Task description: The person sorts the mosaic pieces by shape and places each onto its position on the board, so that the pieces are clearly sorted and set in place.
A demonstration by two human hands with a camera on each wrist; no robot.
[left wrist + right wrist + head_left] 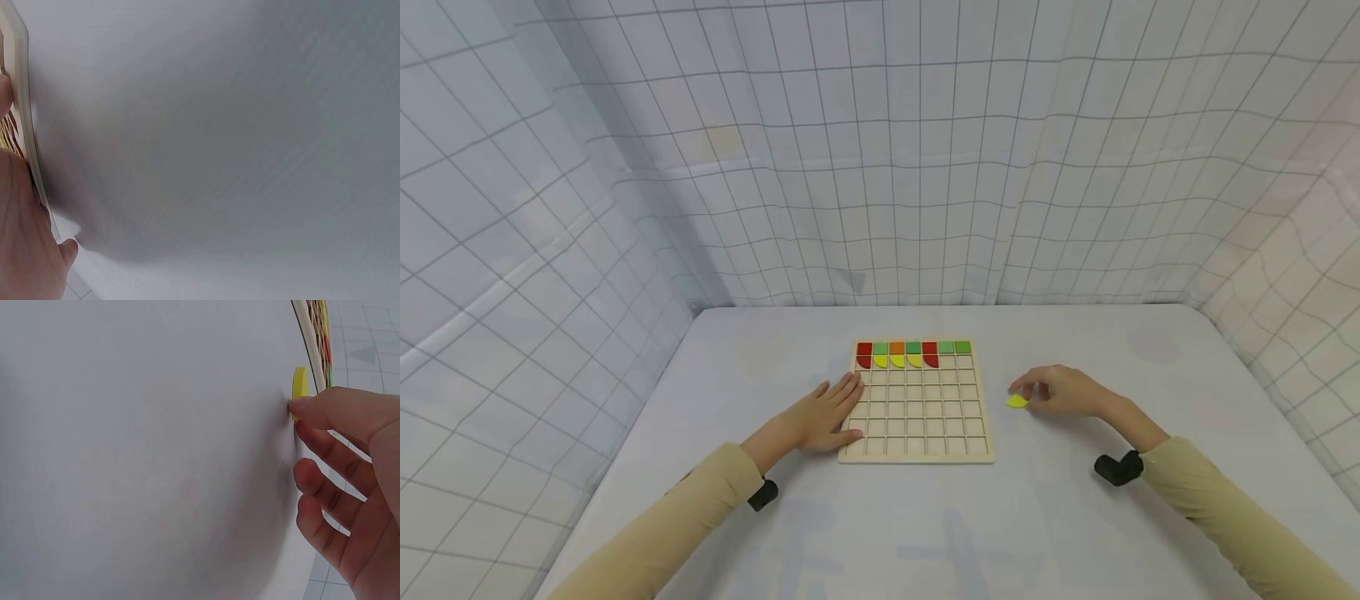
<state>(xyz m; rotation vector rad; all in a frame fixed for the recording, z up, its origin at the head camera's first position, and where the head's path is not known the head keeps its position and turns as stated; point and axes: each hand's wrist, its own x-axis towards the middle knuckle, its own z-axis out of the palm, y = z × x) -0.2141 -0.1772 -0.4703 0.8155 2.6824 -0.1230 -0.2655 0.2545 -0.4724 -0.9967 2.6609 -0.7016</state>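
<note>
A square wooden grid board (917,421) lies on the table, its top row filled with red, green and orange square tiles (897,348). Quarter-round tiles (897,362) in red and yellow fill most of the second row from the left. My left hand (829,417) rests on the board's left edge with fingers spread. To the right of the board, my right hand (1063,390) pinches a yellow curved tile (1017,402) between thumb and finger. In the right wrist view the same yellow tile (300,387) shows edge-on at the thumb tip.
A white cloth covers the table (880,517). White curtains with a dark grid pattern (880,208) hang at the back and both sides. A black wrist device (1117,468) sits at the right cuff, and another (763,495) at the left.
</note>
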